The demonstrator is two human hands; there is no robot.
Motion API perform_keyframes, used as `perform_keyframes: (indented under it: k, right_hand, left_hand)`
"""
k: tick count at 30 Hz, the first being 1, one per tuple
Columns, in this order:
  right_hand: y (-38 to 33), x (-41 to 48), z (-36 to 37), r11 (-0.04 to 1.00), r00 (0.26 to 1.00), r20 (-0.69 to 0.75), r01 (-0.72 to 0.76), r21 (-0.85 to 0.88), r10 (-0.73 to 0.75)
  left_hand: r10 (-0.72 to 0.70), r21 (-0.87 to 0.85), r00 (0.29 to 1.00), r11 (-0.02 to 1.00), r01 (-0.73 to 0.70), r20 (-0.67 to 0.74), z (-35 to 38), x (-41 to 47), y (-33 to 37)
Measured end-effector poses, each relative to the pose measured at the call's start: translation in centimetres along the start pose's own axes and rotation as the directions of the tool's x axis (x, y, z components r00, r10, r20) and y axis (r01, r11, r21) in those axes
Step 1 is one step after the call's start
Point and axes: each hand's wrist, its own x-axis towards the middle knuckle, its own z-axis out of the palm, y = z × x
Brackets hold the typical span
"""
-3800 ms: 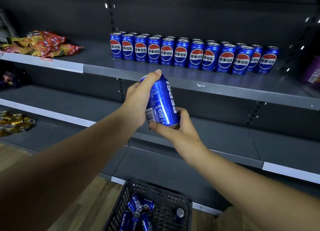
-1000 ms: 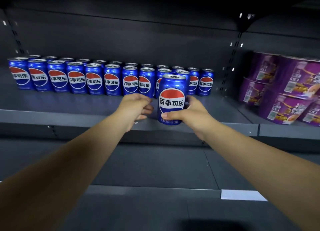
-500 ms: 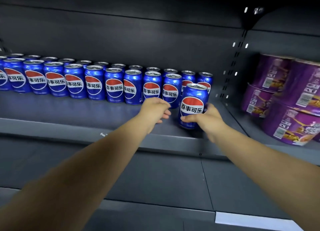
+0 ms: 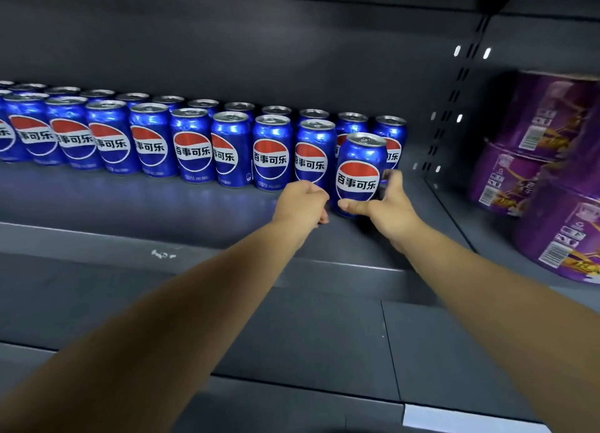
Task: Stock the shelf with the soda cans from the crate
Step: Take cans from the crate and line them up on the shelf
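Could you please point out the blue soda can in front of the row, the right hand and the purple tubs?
Blue metal soda can in front of the row (image 4: pixel 358 177): head view, on its logo.
Right hand (image 4: pixel 389 212): head view, back of hand.
Purple round tubs (image 4: pixel 552 108): head view, upper tub's side.

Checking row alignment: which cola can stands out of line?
The can in the right hand's grip, rightmost, forward of the front row.

A shop: metal shelving (image 4: pixel 130 205), ranked soda cans (image 4: pixel 191 145), stacked purple tubs (image 4: pixel 552 117).
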Motion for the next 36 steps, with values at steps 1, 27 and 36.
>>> perform_keyframes:
  k: [1, 27, 36]
  right_hand:
    - [0.1, 0.3, 0.0, 1.0, 1.0, 0.01, 0.004, -0.006, -0.003]
    - [1.4, 3.0, 1.6, 0.712, 0.993, -0.105, -0.041, -0.701, -0.047]
    - [1.2, 2.9, 1.7, 0.7, 0.991, -0.127, -0.066, -0.711, -0.036]
  left_hand:
    - [-0.004, 0.005, 1.0, 1.0, 0.004, -0.011, -0.1, 0.2, -0.1]
    - [0.204, 0.531, 0.978, 0.834, -0.15, -0.045, 2.1, 1.8, -0.4]
    - [0.205, 0.515, 0.979, 0.841, -0.169, -0.015, 2.0, 1.0, -0.4]
